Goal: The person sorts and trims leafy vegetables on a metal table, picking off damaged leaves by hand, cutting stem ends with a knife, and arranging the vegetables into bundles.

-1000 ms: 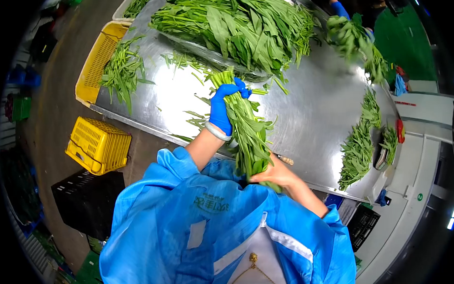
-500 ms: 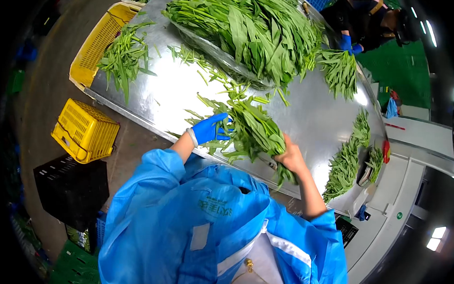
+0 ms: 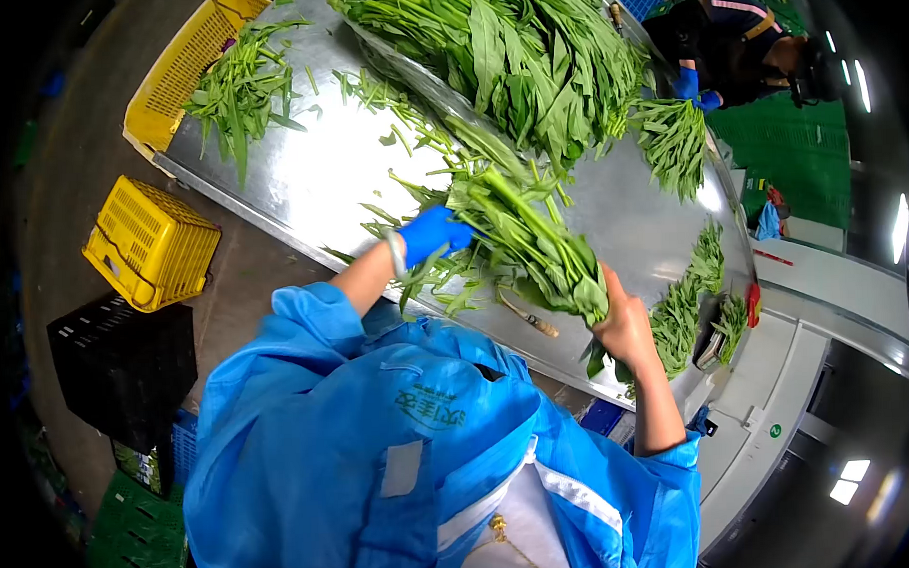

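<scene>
My right hand (image 3: pixel 626 320), bare, is wrapped around a bunch of water spinach (image 3: pixel 533 243) at its leafy end, above the metal table. The cut stems point up and left, toward the big pile. My left hand (image 3: pixel 435 235), in a blue glove, is beside the stem end with its fingers curled in; a few loose leaves (image 3: pixel 422 273) hang from it. Just below the bunch lies a knife with a wooden handle (image 3: pixel 544 328) and a curved blade, near the table's front edge. Loose stems and leaves (image 3: pixel 409 115) are scattered beyond my left hand.
A large pile of water spinach (image 3: pixel 507 62) covers the back of the metal table (image 3: pixel 301 179). Smaller heaps lie left (image 3: pixel 238 91) and right (image 3: pixel 691 306). Yellow crates (image 3: pixel 158 244) and a black crate (image 3: pixel 127 371) stand left. A co-worker's blue gloves (image 3: pixel 698 90) touch another bunch.
The bunch has moved right and toward me in my right hand, its stems now more visible. My left hand's fingers have curled in. More of the knife shows.
</scene>
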Tool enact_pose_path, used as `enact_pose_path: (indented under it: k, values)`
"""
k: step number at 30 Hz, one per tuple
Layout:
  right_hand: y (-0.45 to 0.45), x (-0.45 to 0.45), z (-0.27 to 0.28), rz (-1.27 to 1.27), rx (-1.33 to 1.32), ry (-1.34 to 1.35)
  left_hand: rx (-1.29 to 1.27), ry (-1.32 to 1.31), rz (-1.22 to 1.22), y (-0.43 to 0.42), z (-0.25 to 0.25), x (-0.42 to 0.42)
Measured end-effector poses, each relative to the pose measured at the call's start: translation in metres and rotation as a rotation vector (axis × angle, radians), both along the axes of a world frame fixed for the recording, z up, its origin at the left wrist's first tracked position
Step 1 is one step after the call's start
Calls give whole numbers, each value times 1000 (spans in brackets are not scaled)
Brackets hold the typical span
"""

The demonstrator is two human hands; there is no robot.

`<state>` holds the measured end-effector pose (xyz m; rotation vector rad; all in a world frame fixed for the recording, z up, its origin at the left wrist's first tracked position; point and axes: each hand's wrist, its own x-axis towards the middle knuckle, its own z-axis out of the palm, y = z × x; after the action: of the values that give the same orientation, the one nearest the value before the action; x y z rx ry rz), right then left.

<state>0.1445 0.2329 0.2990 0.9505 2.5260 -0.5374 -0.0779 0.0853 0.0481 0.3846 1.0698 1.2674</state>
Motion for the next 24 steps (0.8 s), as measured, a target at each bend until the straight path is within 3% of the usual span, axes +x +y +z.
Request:
enact_pose_path:
  k: [3, 5, 7, 8, 9, 10, 12, 13, 14, 15, 17, 19, 20, 23, 24]
  values:
    - [-16, 1, 23, 8, -10, -19, -33, -61, 371, -12, -22, -16]
    - [-22, 3, 36, 39, 33, -47, -95, -279, 441, -42, -15, -62]
    - [-17, 14, 34, 188, 152, 52, 122, -229, 470, -54, -29, -81]
    - [-16, 18, 33, 223, 175, 73, 95, -298, 431, -44, 36, -68]
    - [-18, 22, 33, 259, 194, 91, 213, -339, 200, -35, 59, -57]
    - [-19, 18, 28, 325, 230, 132, 484, 231, -23, -26, 59, -46]
    - [-17, 14, 22, 356, 249, 70, 482, 98, -60, -14, 84, -24]
    - [-16, 13, 21, 374, 260, 38, 662, 408, -109, -9, 83, -23]
    - [-18, 14, 23, 307, 210, 51, 583, 202, 51, -9, 84, -22]
    - [-22, 13, 27, 243, 159, 64, 211, 24, 66, -13, 104, -32]
    - [-31, 13, 37, 114, 54, 91, 148, 41, 317, -22, 97, -44]
    - [-35, 17, 43, 90, 38, 79, 96, -344, 616, -32, 72, -70]
    - [-35, 19, 46, 75, 25, 91, 143, -267, 679, -42, 37, -87]
    - [-35, 24, 46, 63, -10, 74, 267, 30, 285, -45, 95, -73]
    - [-37, 20, 45, 61, -19, 24, 377, -128, 141, -43, 117, -53]
